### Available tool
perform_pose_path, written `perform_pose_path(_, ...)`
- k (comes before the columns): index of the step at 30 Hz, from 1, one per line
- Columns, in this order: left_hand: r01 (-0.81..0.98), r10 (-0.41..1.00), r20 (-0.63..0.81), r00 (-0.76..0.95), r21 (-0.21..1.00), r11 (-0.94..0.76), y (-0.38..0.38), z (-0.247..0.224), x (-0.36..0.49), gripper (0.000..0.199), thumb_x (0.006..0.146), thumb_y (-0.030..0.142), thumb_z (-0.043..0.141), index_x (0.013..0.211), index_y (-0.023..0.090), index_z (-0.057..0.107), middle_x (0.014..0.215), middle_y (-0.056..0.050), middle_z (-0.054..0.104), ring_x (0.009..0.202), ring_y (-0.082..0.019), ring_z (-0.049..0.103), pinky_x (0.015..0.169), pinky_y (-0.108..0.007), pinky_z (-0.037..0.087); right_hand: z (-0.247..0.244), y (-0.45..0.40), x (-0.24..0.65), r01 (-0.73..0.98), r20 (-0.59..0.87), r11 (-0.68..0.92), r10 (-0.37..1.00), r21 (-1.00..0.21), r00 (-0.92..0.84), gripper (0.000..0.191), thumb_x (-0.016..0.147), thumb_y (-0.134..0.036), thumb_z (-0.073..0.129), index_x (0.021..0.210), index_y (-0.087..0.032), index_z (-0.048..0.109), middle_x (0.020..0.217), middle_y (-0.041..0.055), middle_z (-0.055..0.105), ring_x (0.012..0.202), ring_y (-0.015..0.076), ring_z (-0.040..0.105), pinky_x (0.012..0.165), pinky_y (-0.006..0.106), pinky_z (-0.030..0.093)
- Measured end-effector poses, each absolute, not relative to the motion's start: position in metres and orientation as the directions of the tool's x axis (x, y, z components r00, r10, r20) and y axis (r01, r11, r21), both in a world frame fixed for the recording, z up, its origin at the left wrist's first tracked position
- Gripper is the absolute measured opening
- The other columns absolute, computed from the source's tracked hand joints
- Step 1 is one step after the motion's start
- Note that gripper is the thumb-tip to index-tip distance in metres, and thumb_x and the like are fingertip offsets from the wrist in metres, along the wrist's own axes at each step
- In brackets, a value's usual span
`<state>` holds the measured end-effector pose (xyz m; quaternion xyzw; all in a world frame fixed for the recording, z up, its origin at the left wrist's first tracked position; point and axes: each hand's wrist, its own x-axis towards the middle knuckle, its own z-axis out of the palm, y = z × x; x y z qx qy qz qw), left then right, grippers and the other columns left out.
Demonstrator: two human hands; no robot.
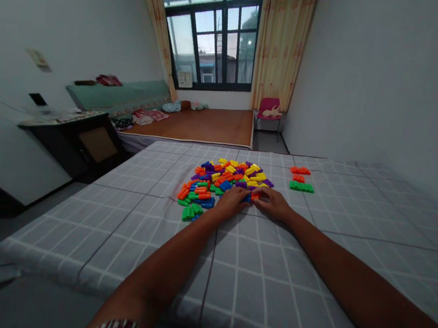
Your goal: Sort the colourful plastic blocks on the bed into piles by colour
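Note:
A pile of small plastic pieces [229,175] in orange, green, blue, yellow and purple lies on the grey checked cloth [253,274]. At its near right edge my left hand [232,200] has its fingers closed around a blue piece [247,197]. Close beside it, my right hand [272,203] pinches an orange piece [255,196]. The two pieces meet or nearly meet between my fingertips. To the right of the pile, orange pieces [300,171] and a row of green pieces [302,187] lie apart.
Beyond the cloth-covered surface is a bed with a brown mat [216,124] beneath a window. A dark cabinet [94,143] stands at the left. A pink chair [269,107] is at the back near the curtain. A wall runs along the right.

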<state>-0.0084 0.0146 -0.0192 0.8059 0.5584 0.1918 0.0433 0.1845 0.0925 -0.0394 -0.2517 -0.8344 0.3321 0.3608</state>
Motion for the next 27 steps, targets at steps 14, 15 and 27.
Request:
perform_pose_path(14, 0.952, 0.931, 0.315, 0.183, 0.179, -0.247, 0.002, -0.023, -0.015, 0.051, 0.088, 0.044, 0.058, 0.132, 0.019, 0.053, 0.131, -0.011, 0.058, 0.122, -0.027, 0.049, 0.099, -0.041, 0.043, -0.049, 0.101, 0.186, 0.303, 0.511, 0.774, 0.606, -0.556, -0.61, 0.029, 0.073, -0.03, 0.068, 0.101, -0.02, 0.065, 0.102, 0.0068, 0.067, 0.096, 0.022, 0.061, 0.088, 0.038, 0.048)
perform_pose_path(15, 0.955, 0.928, 0.325, 0.182, 0.165, -0.245, -0.001, -0.024, -0.013, 0.05, 0.088, 0.044, 0.057, 0.132, 0.02, 0.053, 0.131, -0.011, 0.057, 0.123, -0.027, 0.049, 0.099, -0.041, 0.043, -0.048, 0.1, 0.187, 0.311, 0.518, 0.781, 0.602, -0.542, -0.608, 0.031, 0.074, -0.029, 0.068, 0.103, -0.02, 0.065, 0.104, 0.0072, 0.067, 0.097, 0.0224, 0.061, 0.089, 0.039, 0.048)
perform_pose_path(27, 0.965, 0.925, 0.313, 0.214, 0.076, -0.249, -0.011, -0.027, 0.0, 0.042, 0.092, 0.041, 0.05, 0.128, 0.02, 0.052, 0.127, -0.009, 0.061, 0.117, -0.025, 0.054, 0.099, -0.041, 0.041, -0.031, 0.094, 0.191, 0.376, 0.471, 0.684, 0.715, -0.626, -0.517, 0.019, 0.078, -0.028, 0.058, 0.092, -0.021, 0.069, 0.093, 0.0052, 0.072, 0.087, 0.0212, 0.066, 0.083, 0.038, 0.053)
